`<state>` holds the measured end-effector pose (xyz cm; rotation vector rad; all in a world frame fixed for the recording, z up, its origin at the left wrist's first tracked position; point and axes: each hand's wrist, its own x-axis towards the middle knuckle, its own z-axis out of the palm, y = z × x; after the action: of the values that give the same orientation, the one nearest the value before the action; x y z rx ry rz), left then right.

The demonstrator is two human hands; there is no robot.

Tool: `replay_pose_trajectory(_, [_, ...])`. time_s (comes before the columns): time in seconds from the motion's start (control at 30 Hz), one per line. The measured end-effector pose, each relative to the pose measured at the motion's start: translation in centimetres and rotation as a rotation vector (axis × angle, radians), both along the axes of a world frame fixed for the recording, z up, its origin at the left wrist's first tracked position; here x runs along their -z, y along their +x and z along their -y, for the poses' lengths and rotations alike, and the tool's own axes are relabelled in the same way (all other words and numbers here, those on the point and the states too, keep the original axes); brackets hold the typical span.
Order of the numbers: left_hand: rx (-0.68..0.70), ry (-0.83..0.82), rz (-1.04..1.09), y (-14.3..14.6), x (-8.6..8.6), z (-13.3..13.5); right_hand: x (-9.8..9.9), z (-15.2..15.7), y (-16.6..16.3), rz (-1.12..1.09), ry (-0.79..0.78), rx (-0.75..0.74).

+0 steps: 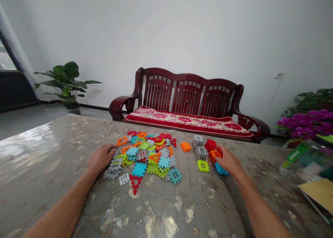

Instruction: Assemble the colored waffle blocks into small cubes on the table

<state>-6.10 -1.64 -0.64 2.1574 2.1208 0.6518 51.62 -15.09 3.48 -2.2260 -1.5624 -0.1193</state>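
A heap of flat, toothed plastic building tiles (pixel 149 155) in several colours lies on the glossy patterned table (pixel 169 206). My left hand (pixel 100 158) rests palm down on the table at the heap's left edge, fingers curled loosely over grey tiles (pixel 114 167). My right hand (pixel 227 160) lies to the right of the heap, fingers closed around an orange tile piece (pixel 213 155), with a blue piece (pixel 220 169) under the palm. Beside it stand assembled grey (pixel 199 148) and red (pixel 210 145) tile blocks and a loose lime tile (pixel 203 166).
A dark red wooden bench (pixel 187 103) with a floral cushion stands behind the table. A potted plant (pixel 66 84) is at the back left, purple flowers (pixel 307 122) at the right. Packets and papers (pixel 312 175) lie on the table's right edge.
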Motion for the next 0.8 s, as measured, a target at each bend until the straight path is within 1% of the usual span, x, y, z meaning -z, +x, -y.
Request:
replay_pose_trajectory(0.1, [-0.014,0.017,0.009,0.0,0.0,0.0,-0.5,0.2,-1.6,0.120,-0.074,0.084])
replay_pose_trajectory(0.27, [0.001,-0.005,0.000,0.0,0.1,-0.1,-0.9,0.4,-3.3,0.164,-0.185,0.199])
replay_pose_trajectory(0.5, [-0.017,0.010,-0.010,0.2,-0.2,0.2,-0.8,0.1,-3.7,0.198,-0.212,0.260])
replay_pose_trajectory(0.67, [-0.006,0.015,0.014,0.2,-0.1,0.2,-1.2,0.5,-4.0,0.217,-0.167,0.261])
replay_pose_trajectory(0.73, [-0.009,0.011,0.017,0.2,-0.1,0.2,-1.6,0.7,-4.5,0.232,-0.092,0.245])
replay_pose_trajectory(0.8, [-0.013,-0.004,0.006,0.3,-0.3,0.3,-2.1,0.8,-5.5,0.218,0.021,0.193])
